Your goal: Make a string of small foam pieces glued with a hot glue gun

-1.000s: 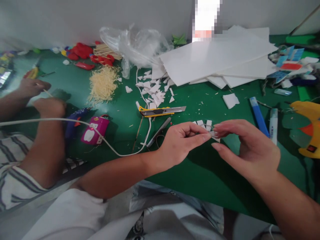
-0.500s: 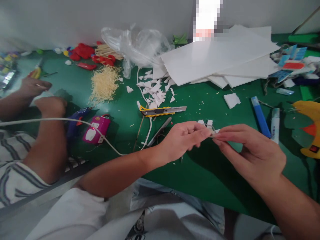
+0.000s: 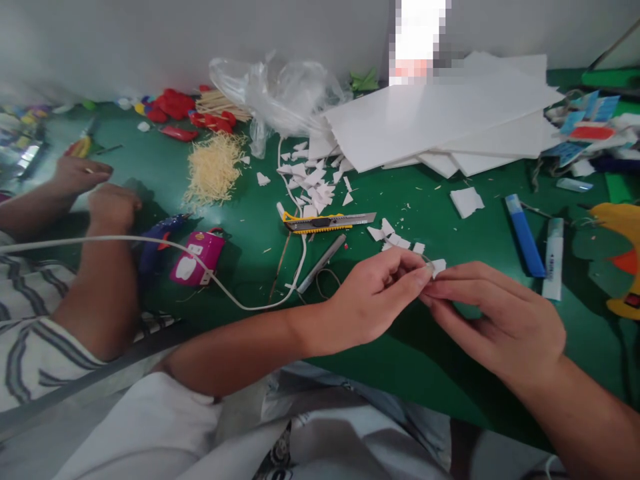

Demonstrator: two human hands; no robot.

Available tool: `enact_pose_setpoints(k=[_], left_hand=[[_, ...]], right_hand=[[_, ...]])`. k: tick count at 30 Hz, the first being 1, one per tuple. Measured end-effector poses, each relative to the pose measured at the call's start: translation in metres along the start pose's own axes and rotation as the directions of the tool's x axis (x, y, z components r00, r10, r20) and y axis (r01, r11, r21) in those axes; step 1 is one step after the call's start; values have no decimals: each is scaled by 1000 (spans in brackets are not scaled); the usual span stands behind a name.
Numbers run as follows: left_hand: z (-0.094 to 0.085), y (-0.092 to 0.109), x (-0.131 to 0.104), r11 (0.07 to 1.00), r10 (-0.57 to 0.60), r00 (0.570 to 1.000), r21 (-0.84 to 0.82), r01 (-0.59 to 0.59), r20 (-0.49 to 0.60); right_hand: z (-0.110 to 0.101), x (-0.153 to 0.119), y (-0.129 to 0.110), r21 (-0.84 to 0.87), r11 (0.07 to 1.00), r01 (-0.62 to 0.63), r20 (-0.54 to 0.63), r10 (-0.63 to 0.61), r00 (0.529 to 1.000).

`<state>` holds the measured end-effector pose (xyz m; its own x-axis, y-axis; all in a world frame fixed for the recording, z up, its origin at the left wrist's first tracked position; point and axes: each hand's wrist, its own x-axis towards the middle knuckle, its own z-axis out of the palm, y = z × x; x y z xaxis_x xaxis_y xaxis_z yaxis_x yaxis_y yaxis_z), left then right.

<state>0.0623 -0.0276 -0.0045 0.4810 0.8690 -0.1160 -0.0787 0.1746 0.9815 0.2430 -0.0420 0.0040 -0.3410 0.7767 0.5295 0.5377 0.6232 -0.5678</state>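
Observation:
My left hand is closed in a pinch, thumb against forefinger. The fingertips of my right hand are pinched and meet it. Whatever they grip between them is tiny and mostly hidden. A thin grey strand curves out by the left fingertips. Just behind the fingers shows a small white foam piece, which I cannot tell is held or lying. More cut white foam bits lie beyond my left hand. A yellow and black utility knife, blade out, rests farther back, near a grey pen-like stick.
White foam sheets are stacked at the back beside a clear plastic bag. A white cable crosses leftward past a magenta box. Another person's hands rest at left. A blue cutter and a yellow tool lie right.
My fingertips have dropped slightly and shifted, so more white foam pieces show behind them. The view has moved a little. Both hands stay pinched together.

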Motion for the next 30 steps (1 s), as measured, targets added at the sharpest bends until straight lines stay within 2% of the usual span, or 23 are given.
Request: enact_pose_setpoints(k=[3,9,15,20,26,30], left_hand=[[-2,1,1,999,-2,999,33,3,-40],[-4,5,3,1000,-15,999,20,16,-51],[-5,1,5,999,-42,996,-32,39,-81],[-6,-3,5,998,-34,992,-52,28,-121],[-4,-7,5,993,-75,991,-97,65,-107],[-4,-6,6,993,-59,993,-111,48,-98]], right_hand=[[0,-1,0,31,997,-69,-49,70,996],[4,-3,3,65,977,-204,-80,209,975],[5,-3,5,40,983,-181,-66,183,981],[7,-4,8,90,987,-130,-88,138,987],[5,-4,7,-41,998,-42,-38,40,998],[2,-3,0,-100,993,-58,-43,54,998]])
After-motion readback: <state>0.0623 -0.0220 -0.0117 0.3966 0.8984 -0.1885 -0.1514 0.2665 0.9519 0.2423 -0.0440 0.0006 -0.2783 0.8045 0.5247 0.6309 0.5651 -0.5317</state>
